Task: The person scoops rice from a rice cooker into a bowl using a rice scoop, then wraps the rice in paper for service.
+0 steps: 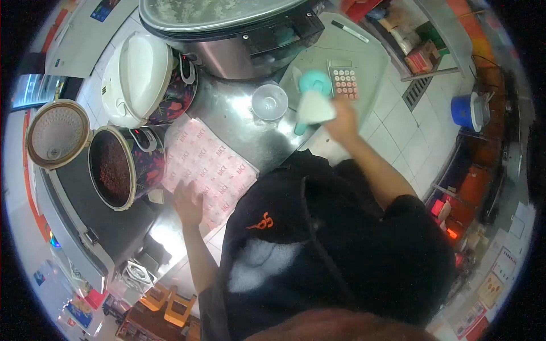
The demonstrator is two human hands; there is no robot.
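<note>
My left hand lies on a stack of pink-and-white printed paper sheets, its fingers spread and gripping nothing. My right hand, smeared by motion, is closed around a white, tapered, cup-like piece whose exact kind I cannot make out. Partly behind that piece is a round teal object, with a teal handle-like end showing below. A clear plastic bowl stands on the steel counter to the left of my right hand. Just beyond this hand lies a calculator with pink and white keys.
A large steel rice cooker holding white rice stands at the far side. To the left are a closed white-lidded cooker and an open cooker of dark grains. A marker lies at the back right. Shelving stands beyond the counter.
</note>
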